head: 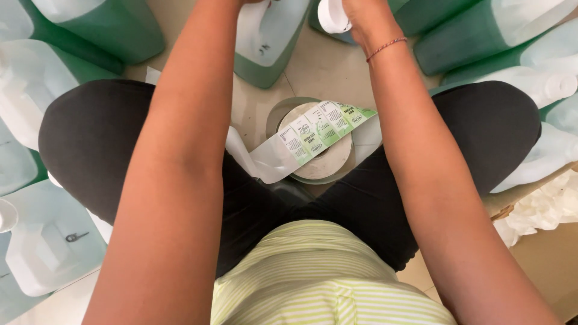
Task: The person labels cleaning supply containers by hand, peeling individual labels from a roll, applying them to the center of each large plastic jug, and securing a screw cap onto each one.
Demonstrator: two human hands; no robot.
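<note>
I sit cross-legged on the floor with both forearms stretched forward. My left hand is cut off by the top edge, above a translucent jug of green liquid [265, 42] that stands between my arms. Only part of my right hand [363, 17] shows at the top, a thin bracelet on its wrist. It rests against a white round cap [333, 15], and its fingers are hidden. Between my knees lies a roll of green-and-white printed labels [316, 141], with a loose strip trailing left.
Several more jugs of green liquid surround me, on the left [36, 78], lower left [48, 241] and right [481, 36]. Crumpled white plastic [542, 207] lies on brown cardboard [548, 265] at the lower right. The floor is beige tile [322, 66].
</note>
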